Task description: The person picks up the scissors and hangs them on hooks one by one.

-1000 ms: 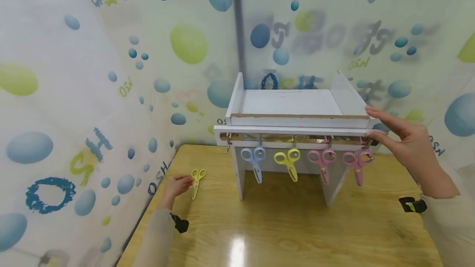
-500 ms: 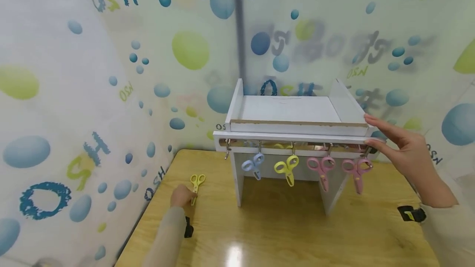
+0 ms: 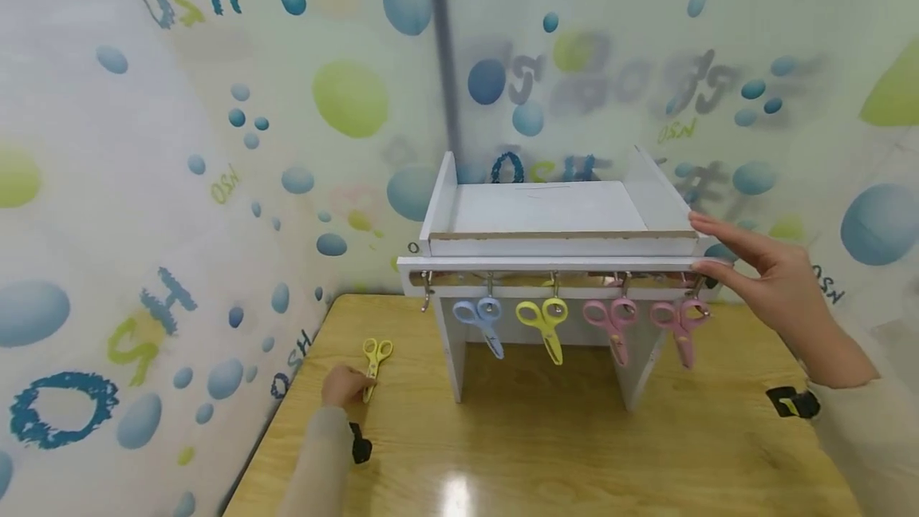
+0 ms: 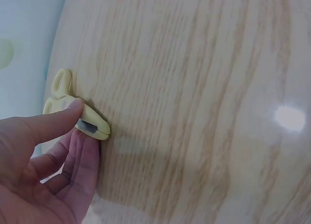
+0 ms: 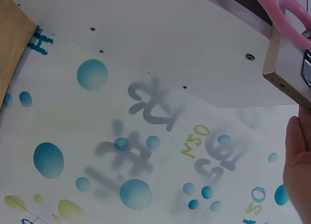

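Observation:
At the table's left, my left hand [image 3: 345,386] pinches the blade end of yellow scissors [image 3: 372,369] between thumb and fingers. The left wrist view shows the blunt yellow tip [image 4: 99,124] past my thumb, with the finger loops pointing away. My right hand [image 3: 786,290] grips the right end of a white rack [image 3: 560,247], thumb at the front rail and fingers on the side panel. From the rail's hooks hang blue scissors [image 3: 485,327], yellow scissors [image 3: 548,332] and two pink scissors [image 3: 615,333]. The leftmost hook [image 3: 426,294] holds nothing.
The rack stands on a wooden table [image 3: 574,453], its side panels [image 3: 452,349] reaching down to the tabletop. A patterned wall covering [image 3: 345,182] rises behind and along the left table edge. Above the rail is a tray-like top [image 3: 546,210].
My left hand has moved from beside the yellow scissors onto their blade and now pinches it. The blue scissors sway on their hook. My right hand keeps its hold on the rack.

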